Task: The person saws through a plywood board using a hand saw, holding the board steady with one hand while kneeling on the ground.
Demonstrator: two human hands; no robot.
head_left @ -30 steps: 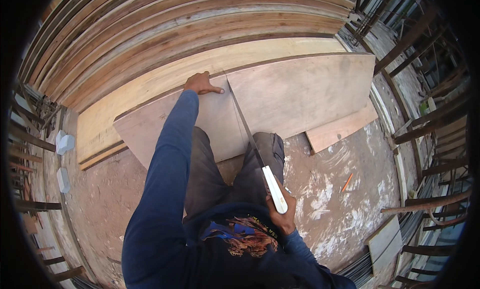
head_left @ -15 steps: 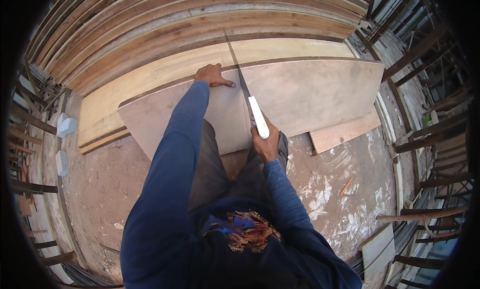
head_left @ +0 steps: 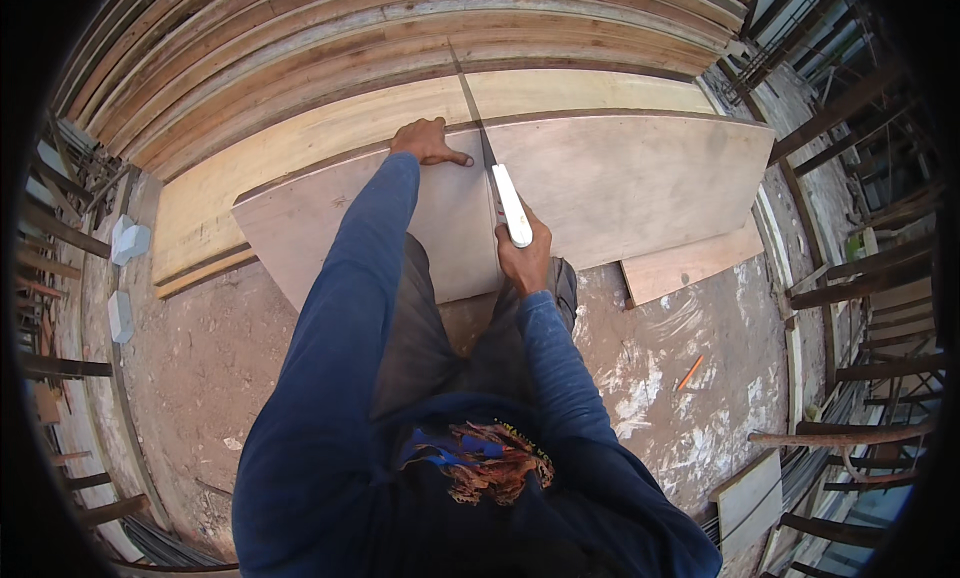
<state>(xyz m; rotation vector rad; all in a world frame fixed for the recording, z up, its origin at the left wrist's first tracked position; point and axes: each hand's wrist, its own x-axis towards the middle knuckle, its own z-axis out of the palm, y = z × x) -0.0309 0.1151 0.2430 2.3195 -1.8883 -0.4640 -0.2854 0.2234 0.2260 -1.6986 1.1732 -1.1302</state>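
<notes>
Mostly, I see a stack of long timber planks [head_left: 370, 38] filling the far side, beyond both hands. Between it and the hands runs a pale yellow board [head_left: 300, 148], on which the far part of the panel seems to rest for support. That wide wooden panel [head_left: 620, 188] lies directly under the hands, slanting left to right, its near side over the person's knees, probably so the legs help hold it up. To the right of the hands, a short board [head_left: 690, 263] shows at the panel's near edge; I cannot tell whether it bears any weight.

I have the saw [head_left: 503, 183] pointing away from the body, its blade crossing the panel's far edge just right of the left thumb. My right hand [head_left: 526, 260] is wrapped around the white handle, in line with the blade, likely to keep the stroke straight. I have the left hand [head_left: 425, 144] spread at the panel's far edge, thumb out toward the blade, apparently to steady the wood. Well left of the hands sit whitish blocks [head_left: 130, 240]; nearer the body, to the right, an orange stick [head_left: 690, 372] lies on the floor [head_left: 200, 378].
</notes>
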